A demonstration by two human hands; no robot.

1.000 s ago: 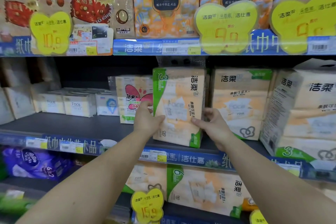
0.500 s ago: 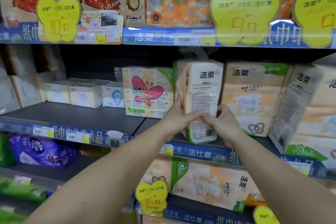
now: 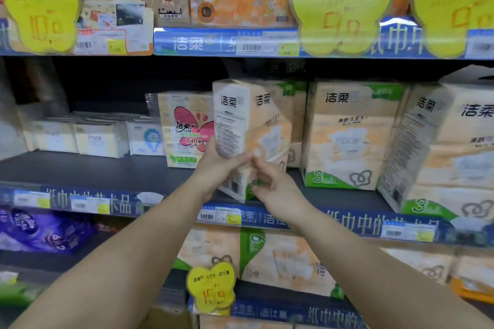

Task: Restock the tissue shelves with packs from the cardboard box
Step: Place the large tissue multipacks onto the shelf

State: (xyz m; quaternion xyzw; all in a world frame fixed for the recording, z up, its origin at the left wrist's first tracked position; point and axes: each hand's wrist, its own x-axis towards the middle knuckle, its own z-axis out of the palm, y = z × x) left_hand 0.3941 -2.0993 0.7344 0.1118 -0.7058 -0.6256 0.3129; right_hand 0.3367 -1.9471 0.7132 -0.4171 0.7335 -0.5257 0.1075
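Note:
An orange-and-white tissue pack (image 3: 251,120) with a green corner stands on the dark middle shelf (image 3: 107,171), turned so one upright edge faces me. My left hand (image 3: 217,168) grips its lower left side. My right hand (image 3: 275,189) holds its lower front corner, fingers curled, touching the left fingertips. To the right of it stands a matching pack (image 3: 347,136), and a larger one (image 3: 449,152) is at the far right. Another pack stands close behind the held one.
A pink-labelled pack (image 3: 187,131) stands just left of the held pack. Small white packs (image 3: 96,139) line the shelf's back left, with bare shelf in front. Yellow price tags (image 3: 339,10) hang from the upper shelf. More packs (image 3: 280,262) fill the shelf below.
The pack has turned from front-on to side-on, then further, so a corner now faces me. Both hands stayed low on it and drew together.

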